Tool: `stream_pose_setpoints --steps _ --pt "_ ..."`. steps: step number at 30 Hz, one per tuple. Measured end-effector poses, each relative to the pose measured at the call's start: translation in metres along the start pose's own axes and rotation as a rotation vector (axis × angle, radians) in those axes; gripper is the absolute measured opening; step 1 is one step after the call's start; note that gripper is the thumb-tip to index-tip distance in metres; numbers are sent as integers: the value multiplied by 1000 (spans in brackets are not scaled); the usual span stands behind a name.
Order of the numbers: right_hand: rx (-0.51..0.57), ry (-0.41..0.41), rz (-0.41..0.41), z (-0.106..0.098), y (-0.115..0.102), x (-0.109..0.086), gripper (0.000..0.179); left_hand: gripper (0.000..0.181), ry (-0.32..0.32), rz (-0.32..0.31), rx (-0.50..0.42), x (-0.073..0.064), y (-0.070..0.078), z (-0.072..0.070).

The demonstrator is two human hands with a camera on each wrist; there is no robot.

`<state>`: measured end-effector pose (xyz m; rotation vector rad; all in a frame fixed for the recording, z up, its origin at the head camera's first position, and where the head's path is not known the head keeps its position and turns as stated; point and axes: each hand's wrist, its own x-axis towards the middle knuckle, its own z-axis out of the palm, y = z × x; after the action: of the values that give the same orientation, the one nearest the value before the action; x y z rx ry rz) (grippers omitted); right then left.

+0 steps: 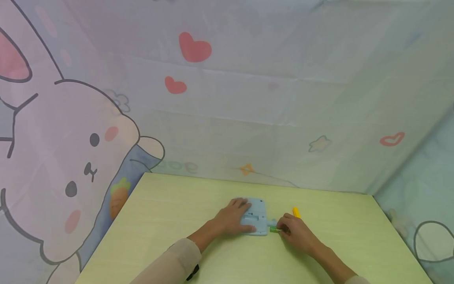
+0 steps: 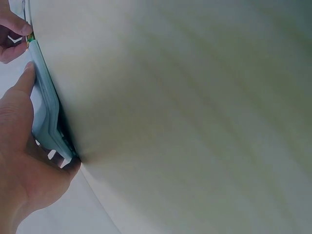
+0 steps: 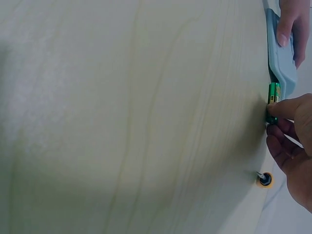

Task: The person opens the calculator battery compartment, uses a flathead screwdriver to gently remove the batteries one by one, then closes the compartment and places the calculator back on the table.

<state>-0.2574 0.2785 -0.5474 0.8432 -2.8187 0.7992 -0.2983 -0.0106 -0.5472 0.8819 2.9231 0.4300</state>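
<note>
A flat light-blue device lies on the table with a recessed slot and small screw holes facing up; its exact kind I cannot tell. My left hand holds its left part, thumb along the near side, and in the left wrist view fingers curl at its end. Beside its right edge, my right hand pinches a green battery between thumb and fingers. A small light-blue piece sits between the device and my right fingers, partly hidden by them.
Just beyond my right hand lies a screwdriver with a yellow-orange handle and a metal tip. The pale yellow-green table meets a hanging printed cloth at its back edge. More cloth hangs at both sides.
</note>
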Motion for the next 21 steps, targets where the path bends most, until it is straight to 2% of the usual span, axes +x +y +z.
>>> stream_pose_setpoints --steps 8,21 --pt "-7 -3 20 -1 0 -1 18 91 -2 2 -5 1 -2 2" --pt "-7 18 5 -5 -1 -2 15 90 13 17 -21 -1 -1 1"
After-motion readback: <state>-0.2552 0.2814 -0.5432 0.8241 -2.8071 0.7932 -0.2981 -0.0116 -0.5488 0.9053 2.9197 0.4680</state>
